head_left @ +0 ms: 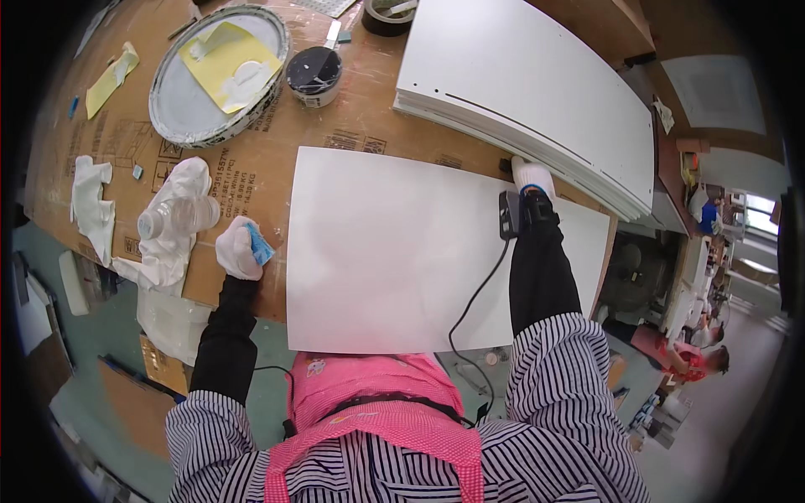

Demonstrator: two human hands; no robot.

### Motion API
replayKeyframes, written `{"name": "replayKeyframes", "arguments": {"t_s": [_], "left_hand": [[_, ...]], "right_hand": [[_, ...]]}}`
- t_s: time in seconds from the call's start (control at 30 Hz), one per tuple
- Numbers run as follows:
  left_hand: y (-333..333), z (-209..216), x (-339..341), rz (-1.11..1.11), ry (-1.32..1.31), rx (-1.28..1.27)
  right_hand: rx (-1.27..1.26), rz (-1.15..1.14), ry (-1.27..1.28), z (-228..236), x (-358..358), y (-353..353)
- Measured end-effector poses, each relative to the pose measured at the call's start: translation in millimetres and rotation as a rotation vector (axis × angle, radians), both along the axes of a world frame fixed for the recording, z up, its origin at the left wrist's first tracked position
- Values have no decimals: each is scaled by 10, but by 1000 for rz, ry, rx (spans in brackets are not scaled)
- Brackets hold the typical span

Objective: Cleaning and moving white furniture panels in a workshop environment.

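Note:
A large plain white panel [394, 251] lies flat on the cardboard-covered table in front of me. My left hand [241, 249], in a white glove, is closed around a blue sponge [262, 245] just off the panel's left edge. Beyond the panel's far right part, my gloved right hand [533, 178] rests close to a stack of white boards [528, 92]. Its fingers look curled, with a small dark piece [506, 165] at their tips that I cannot identify. A black box with a cable [509, 215] sits at my right wrist.
Left of the panel are a clear plastic bottle [176, 216] on white cloth, a glove [92, 205] and yellow sandpaper [111, 81]. Farther back stand a large round pail lid [163, 105] with yellow paper and a dark-lidded tub [314, 77]. A person in red [686, 360] is at the far right.

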State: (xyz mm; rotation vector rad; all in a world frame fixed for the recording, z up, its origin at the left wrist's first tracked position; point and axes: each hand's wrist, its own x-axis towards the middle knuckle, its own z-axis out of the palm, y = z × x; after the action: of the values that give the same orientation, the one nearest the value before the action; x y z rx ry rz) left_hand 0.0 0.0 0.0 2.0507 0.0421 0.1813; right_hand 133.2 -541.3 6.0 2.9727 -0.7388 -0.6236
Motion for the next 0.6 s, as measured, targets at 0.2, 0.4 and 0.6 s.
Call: {"name": "replayKeyframes", "arguments": {"t_s": [0.2,0.4,0.6], "left_hand": [[-214,-167,139,56,1,-28],[-427,-135,259,9,-29,-100],[22,-88,59,17,-2,-67]], "right_hand": [[39,-79,233,-819,425,-893],[490,-173,-95,-662,45,-1279],[1073,-758,-558,597,-698,595]]}}
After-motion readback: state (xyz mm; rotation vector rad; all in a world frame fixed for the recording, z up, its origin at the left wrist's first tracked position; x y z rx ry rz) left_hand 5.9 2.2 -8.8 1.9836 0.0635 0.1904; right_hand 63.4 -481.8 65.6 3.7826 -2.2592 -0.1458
